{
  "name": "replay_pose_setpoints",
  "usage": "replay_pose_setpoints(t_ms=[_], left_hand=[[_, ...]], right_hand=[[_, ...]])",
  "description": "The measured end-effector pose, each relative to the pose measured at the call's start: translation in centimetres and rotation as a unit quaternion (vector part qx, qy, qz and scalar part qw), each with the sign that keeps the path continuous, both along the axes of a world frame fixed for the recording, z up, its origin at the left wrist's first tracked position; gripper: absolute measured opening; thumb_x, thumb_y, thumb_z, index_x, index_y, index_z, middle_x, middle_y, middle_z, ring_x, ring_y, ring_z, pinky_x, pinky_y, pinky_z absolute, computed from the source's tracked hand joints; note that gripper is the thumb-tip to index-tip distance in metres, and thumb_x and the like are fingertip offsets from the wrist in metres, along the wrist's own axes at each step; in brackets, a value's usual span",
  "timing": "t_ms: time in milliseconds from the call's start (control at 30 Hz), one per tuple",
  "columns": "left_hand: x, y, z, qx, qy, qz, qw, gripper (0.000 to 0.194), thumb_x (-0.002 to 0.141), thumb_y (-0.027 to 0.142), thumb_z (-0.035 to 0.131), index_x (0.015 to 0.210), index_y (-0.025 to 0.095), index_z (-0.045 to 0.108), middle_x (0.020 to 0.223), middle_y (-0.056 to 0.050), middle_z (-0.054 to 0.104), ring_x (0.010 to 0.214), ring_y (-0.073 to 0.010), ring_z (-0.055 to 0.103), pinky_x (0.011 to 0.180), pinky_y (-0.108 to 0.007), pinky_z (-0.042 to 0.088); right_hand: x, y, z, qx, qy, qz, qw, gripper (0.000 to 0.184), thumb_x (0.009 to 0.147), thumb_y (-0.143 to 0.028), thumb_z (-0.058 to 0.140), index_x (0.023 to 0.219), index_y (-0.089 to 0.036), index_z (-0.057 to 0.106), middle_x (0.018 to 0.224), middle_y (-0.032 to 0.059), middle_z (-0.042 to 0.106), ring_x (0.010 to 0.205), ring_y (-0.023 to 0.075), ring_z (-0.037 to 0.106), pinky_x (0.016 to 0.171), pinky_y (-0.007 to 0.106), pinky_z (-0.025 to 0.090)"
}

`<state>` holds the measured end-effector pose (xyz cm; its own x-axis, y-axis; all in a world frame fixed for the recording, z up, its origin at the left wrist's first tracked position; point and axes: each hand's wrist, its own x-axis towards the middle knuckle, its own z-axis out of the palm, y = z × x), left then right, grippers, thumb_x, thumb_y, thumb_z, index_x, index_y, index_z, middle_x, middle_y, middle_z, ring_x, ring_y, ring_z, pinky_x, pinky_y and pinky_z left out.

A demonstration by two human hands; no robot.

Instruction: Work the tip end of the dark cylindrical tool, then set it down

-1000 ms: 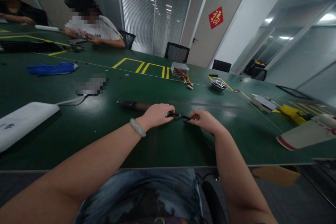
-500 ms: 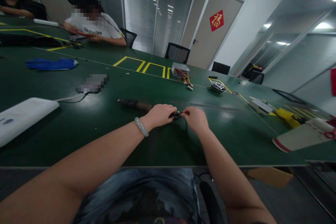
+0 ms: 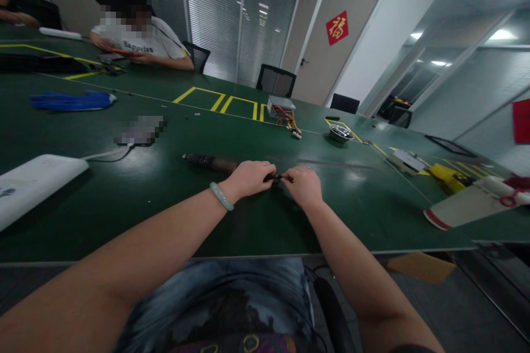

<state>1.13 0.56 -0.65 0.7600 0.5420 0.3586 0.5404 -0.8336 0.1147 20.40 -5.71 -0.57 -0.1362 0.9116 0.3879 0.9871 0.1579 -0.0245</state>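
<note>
- The dark tool [image 3: 207, 161] is lying on the bench [image 3: 165, 226], its right end reaching the left hand [image 3: 248, 179].
- The left fingers are gripping a small black part [image 3: 275, 177].
- The right hand [image 3: 305, 183] is pinching the part's right end between its fingers.

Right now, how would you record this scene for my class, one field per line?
Left hand: fingers closed on a small dark piece
Right hand: fingertips pinching the same piece
Near left hand: dark cylindrical tool, lying on the green table
Far left: blue glove, white slab with a cable
Beyond hands: metal box with coloured wires, metal bowl
Unclear: what the piece is
</note>
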Motion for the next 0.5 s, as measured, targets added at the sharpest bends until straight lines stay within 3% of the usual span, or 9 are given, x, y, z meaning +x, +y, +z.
replay_pose_setpoints(t_ms=[500], left_hand=[[-0.04,0.15,-0.08,-0.003,0.0,-0.005,1.0,0.019,0.089,0.038,0.05,0.095,0.023,0.059,0.096,-0.003,0.065,0.084,-0.018,0.061,0.069,-0.028,0.044]], right_hand=[[-0.15,-0.1,-0.22,-0.002,0.006,0.028,1.0,0.011,0.086,-0.034,0.064,0.082,-0.025,0.068,0.084,0.0008,0.069,0.083,0.0185,0.059,0.077,0.032,0.037]])
